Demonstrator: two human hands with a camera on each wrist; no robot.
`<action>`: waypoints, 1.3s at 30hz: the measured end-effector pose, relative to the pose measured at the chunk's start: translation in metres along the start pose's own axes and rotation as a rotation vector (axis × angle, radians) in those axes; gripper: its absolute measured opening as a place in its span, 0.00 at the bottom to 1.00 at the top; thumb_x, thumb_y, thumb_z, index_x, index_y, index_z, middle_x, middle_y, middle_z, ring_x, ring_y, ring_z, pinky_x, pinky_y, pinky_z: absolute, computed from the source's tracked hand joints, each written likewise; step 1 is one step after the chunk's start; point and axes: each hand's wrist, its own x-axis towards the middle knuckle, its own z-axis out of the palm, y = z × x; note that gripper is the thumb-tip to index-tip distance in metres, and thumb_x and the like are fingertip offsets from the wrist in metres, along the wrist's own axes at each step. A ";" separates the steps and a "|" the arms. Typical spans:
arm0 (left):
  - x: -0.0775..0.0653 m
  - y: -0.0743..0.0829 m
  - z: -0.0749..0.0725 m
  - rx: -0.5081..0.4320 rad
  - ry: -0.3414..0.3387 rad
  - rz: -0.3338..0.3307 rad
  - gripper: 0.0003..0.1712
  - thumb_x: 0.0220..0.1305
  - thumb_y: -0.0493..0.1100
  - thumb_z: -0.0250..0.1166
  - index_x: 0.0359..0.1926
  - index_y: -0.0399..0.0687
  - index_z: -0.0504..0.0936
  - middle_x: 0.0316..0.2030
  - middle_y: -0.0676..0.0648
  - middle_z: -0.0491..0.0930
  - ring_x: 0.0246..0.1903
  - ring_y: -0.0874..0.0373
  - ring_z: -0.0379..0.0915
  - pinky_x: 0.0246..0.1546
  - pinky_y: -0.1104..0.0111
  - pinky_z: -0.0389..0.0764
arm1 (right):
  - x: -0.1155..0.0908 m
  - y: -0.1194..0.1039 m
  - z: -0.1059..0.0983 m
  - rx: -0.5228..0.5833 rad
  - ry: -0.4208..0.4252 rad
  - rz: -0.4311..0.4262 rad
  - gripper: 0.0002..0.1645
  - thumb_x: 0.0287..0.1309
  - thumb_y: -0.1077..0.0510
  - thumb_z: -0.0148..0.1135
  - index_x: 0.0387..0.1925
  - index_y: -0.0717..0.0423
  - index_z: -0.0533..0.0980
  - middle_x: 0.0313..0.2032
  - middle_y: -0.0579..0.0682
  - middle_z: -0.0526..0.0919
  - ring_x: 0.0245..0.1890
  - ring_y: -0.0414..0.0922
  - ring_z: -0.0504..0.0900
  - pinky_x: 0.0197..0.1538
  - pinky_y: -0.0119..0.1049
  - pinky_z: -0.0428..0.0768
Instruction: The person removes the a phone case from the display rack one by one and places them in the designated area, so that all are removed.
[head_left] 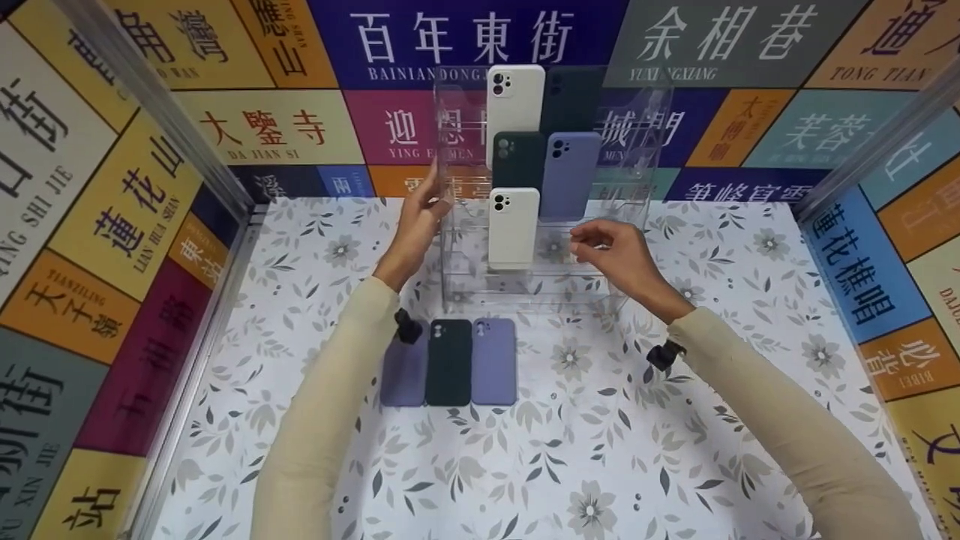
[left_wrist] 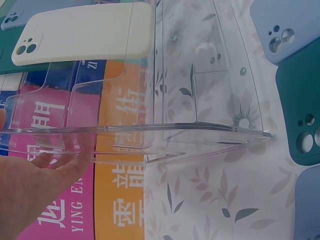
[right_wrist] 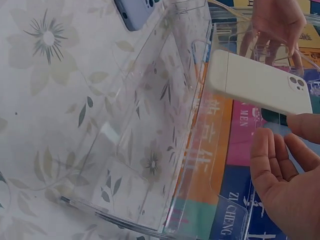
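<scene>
Purple colours the first phone case (head_left: pixel 403 379) on the flowery table (head_left: pixel 540 457), partly behind the small black thing (head_left: pixel 407 327) at the left wrist. The left hand (head_left: pixel 415 229) touches the left side of the clear stand (left_wrist: pixel 200 128); I cannot tell if it grips. Next on the table lie a dark green case (head_left: pixel 448 364) and another purple case (head_left: pixel 493 364), side by side. On the stand, a low white case (head_left: pixel 514 232), a middle green case (head_left: pixel 517 156) and a top white case (head_left: pixel 515 97) make one line. Beside them is a tall purple case (head_left: pixel 571 176), below a top green case (head_left: pixel 576 97). Last, the right hand (head_left: pixel 619 256) is near, fingers softly bent, holding nothing, with a small gap by its thumb.
</scene>
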 end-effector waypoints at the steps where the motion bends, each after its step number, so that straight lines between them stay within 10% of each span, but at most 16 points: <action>1: 0.000 0.000 0.000 0.008 0.000 0.001 0.43 0.82 0.35 0.54 0.90 0.58 0.51 0.84 0.43 0.64 0.79 0.42 0.64 0.78 0.47 0.68 | 0.002 0.000 0.000 -0.007 0.000 0.002 0.15 0.73 0.63 0.72 0.57 0.65 0.87 0.49 0.64 0.90 0.40 0.51 0.90 0.44 0.29 0.86; 39: 0.000 0.000 0.000 0.017 0.008 -0.017 0.41 0.85 0.39 0.56 0.90 0.62 0.52 0.82 0.44 0.67 0.74 0.46 0.70 0.75 0.48 0.72 | 0.048 -0.039 0.014 -0.062 0.020 0.012 0.16 0.72 0.59 0.73 0.58 0.58 0.88 0.50 0.55 0.91 0.45 0.44 0.89 0.48 0.31 0.85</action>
